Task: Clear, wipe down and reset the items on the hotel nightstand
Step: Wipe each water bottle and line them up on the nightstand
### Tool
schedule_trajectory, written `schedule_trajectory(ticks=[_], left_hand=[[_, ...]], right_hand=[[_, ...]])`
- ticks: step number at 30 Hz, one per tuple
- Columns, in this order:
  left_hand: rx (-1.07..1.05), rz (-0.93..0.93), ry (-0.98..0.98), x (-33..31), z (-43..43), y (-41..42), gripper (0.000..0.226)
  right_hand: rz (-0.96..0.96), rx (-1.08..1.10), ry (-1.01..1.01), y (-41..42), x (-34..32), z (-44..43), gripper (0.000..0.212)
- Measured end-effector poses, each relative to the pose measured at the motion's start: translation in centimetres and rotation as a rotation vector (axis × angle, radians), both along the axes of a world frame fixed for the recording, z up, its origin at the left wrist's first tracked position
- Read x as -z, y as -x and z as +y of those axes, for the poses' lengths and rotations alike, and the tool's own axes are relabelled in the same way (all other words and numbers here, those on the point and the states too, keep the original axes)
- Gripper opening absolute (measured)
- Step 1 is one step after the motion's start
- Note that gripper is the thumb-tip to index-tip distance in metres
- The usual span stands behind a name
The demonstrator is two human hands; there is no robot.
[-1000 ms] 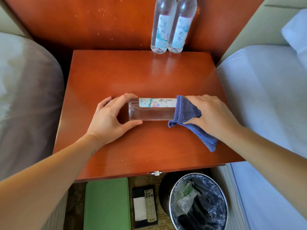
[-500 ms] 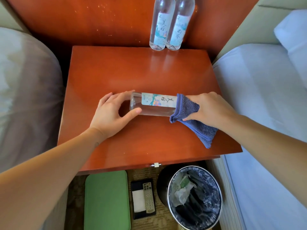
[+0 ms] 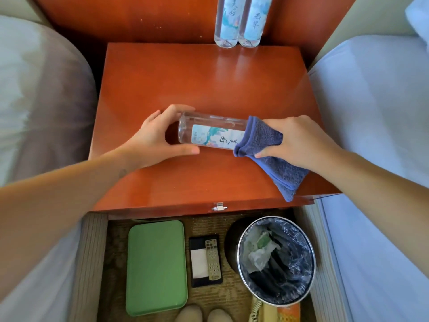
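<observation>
A clear water bottle point(image 3: 212, 134) with a pale blue label lies sideways over the red-brown nightstand top point(image 3: 209, 84). My left hand point(image 3: 154, 138) grips its base end with fingers above and thumb below. My right hand point(image 3: 299, 140) holds a blue cloth point(image 3: 267, 147) wrapped round the bottle's cap end, which is hidden; the cloth's loose part hangs toward the nightstand's front right edge. Two more bottles of the same kind point(image 3: 238, 22) stand upright, side by side, at the back edge.
Beds flank the nightstand on the left point(image 3: 39, 101) and right point(image 3: 376, 108). On the floor in front lie a green tray point(image 3: 156, 267), a black tray with a remote point(image 3: 205, 260), a lined bin point(image 3: 276, 260) holding rubbish, and a phone point(image 3: 276, 313).
The bottle has turned in my hands, so its label now faces me instead of sitting on top. The view has dipped, showing more of the floor.
</observation>
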State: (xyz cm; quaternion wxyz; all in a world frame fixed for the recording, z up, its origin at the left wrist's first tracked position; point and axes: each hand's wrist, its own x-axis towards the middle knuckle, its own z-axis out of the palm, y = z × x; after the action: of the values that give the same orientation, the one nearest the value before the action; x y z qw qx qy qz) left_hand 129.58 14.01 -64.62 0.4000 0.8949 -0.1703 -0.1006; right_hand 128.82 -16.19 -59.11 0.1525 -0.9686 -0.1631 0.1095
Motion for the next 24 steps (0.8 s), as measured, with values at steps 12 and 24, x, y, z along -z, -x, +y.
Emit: schedule_trajectory(ticks=[12, 24], left_hand=[[-0.094, 0.009, 0.081, -1.4, -0.6, 3.2, 0.06], [-0.125, -0.034, 0.08, -1.1, -0.4, 3.6, 0.067]], right_hand=[[-0.039, -0.107, 0.057, 0.5, 0.0, 1.4, 0.07], [-0.039, -0.238, 0.09, 0.0, -1.3, 5.4, 0.081]])
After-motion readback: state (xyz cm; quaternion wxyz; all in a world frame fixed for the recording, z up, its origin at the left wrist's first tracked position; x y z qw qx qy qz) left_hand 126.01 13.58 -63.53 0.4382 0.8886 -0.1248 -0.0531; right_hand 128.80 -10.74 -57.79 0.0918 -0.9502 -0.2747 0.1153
